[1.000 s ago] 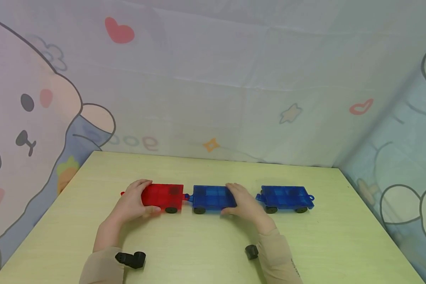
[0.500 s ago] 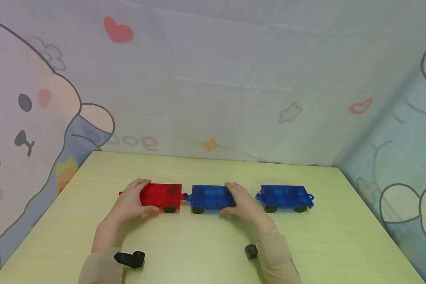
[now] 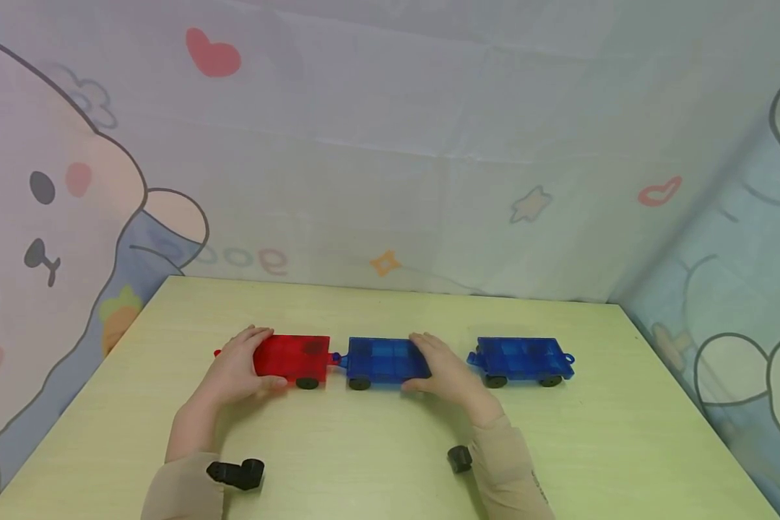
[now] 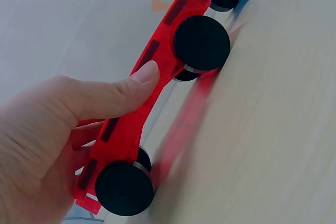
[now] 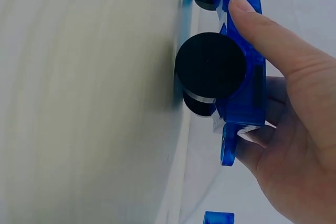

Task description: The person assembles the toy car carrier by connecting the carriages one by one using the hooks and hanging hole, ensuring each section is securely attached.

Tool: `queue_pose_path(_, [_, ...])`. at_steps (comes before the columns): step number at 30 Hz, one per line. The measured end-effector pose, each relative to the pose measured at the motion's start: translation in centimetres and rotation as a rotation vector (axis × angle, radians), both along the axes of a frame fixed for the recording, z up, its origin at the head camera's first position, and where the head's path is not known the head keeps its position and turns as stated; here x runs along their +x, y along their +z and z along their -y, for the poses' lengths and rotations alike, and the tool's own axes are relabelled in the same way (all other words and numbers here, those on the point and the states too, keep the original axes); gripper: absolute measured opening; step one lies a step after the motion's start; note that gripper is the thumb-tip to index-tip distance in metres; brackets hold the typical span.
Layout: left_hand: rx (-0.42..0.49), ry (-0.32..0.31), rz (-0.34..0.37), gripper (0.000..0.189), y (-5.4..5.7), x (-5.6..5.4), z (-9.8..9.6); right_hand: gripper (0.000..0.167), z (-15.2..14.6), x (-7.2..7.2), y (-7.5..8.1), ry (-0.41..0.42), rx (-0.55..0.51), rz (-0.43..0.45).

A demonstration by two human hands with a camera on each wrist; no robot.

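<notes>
Head view: left hand (image 3: pixel 236 370) grips red car (image 3: pixel 294 357), right hand (image 3: pixel 446 372) middle blue car (image 3: pixel 382 359), inside table edges (image 3: pixel 390 291).

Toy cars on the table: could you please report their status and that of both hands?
Left hand grips red car; right hand grips middle blue car. Their facing couplers overlap in head view. Right hand stands between that and far blue car.
</notes>
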State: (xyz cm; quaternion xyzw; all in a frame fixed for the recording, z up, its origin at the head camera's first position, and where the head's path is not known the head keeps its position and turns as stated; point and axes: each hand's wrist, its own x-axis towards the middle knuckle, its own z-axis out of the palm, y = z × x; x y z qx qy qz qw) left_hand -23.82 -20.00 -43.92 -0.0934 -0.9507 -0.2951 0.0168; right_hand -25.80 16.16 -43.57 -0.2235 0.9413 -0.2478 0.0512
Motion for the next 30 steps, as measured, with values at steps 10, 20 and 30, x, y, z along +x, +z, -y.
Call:
queue_pose_path(10, [-0.028,-0.055,-0.037,0.098,0.9,0.2,0.0,0.091,-0.1,0.5,1.0,0.004,-0.04,0.02])
queue_pose_path(20, [-0.012,-0.055,-0.128,0.078,4.0,0.9,-2.4,0.09,-2.3,0.6,4.2,-0.047,-0.038,-0.021])
queue_pose_path(30, [0.033,0.044,-0.396,0.046,3.8,0.6,-7.5,0.09,-8.8,-0.1,4.4,-0.102,-0.015,-0.069])
